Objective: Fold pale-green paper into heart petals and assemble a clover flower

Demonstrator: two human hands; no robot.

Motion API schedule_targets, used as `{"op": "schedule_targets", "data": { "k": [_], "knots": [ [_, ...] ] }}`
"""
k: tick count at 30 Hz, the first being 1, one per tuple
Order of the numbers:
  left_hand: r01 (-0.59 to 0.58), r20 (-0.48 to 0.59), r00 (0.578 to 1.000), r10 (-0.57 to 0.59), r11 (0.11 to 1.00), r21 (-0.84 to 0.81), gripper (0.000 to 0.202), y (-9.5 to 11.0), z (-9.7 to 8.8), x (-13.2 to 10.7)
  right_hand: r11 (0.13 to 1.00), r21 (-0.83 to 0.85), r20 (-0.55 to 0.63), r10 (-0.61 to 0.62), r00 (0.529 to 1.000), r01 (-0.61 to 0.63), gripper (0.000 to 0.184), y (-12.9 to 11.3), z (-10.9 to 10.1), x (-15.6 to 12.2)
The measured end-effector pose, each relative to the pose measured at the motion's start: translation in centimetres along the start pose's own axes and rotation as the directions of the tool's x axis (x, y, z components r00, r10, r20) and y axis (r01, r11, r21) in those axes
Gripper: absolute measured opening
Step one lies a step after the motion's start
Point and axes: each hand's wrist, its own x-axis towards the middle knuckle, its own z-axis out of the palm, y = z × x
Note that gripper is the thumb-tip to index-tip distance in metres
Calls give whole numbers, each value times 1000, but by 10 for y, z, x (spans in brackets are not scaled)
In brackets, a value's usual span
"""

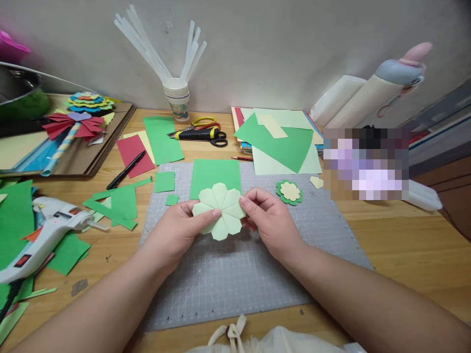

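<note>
A pale green folded paper flower with rounded petals is held just above the grey cutting mat. My left hand pinches its left side, thumb lying across the middle of the flower. My right hand pinches its right edge, fingers curled behind. A darker green square of paper lies on the mat right behind the flower. A small green and cream layered paper flower rests on the mat to the right.
A white glue gun lies at the left among green paper scraps. Scissors, a black pen, a red sheet, green sheets and a cup of glue sticks stand further back. A cloth bag sits at the near edge.
</note>
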Motion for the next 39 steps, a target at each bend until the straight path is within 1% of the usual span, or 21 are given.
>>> {"op": "schedule_targets", "data": {
  "k": [4,10,12,15,20,22,26,29,31,34,36,39],
  "knots": [
    [5,-6,1000,-5,1000,10,17,0,0,0,998,-47,-9,-47,999,47,25,-1,0,-1],
    [-3,-70,998,6,999,42,15,0,2,-2,998,-53,17,-37,999,38,26,-1,2,-3],
    [-9,-89,996,14,998,58,13,1,2,-2,999,-31,27,-19,999,20,25,-2,2,-3],
    [-28,-82,996,36,995,96,13,1,3,-2,999,5,42,34,999,-34,22,-4,3,-4],
    [-38,-59,997,52,974,225,14,1,2,-3,991,-36,169,131,977,-127,26,-4,3,-4],
    [-42,-35,998,53,963,266,13,1,1,-3,989,-45,180,147,973,-141,27,-3,3,-4],
    [-57,-24,997,70,928,367,15,4,1,-5,981,-44,179,195,964,-190,31,0,2,-2],
    [-69,3,997,76,895,441,17,5,2,-5,974,-68,206,227,952,-217,31,0,1,0],
    [-75,14,997,76,903,423,20,5,3,-4,974,-83,198,224,954,-211,29,0,1,1],
    [-71,4,997,73,959,274,24,4,2,-2,977,-73,154,209,966,-200,30,0,1,1],
    [-69,-24,997,75,979,194,25,4,2,-1,976,-46,129,215,968,-211,32,-1,1,1],
    [-56,-76,995,71,982,179,23,4,0,-2,973,-22,104,229,968,-228,33,-1,1,2]
  ]
}}
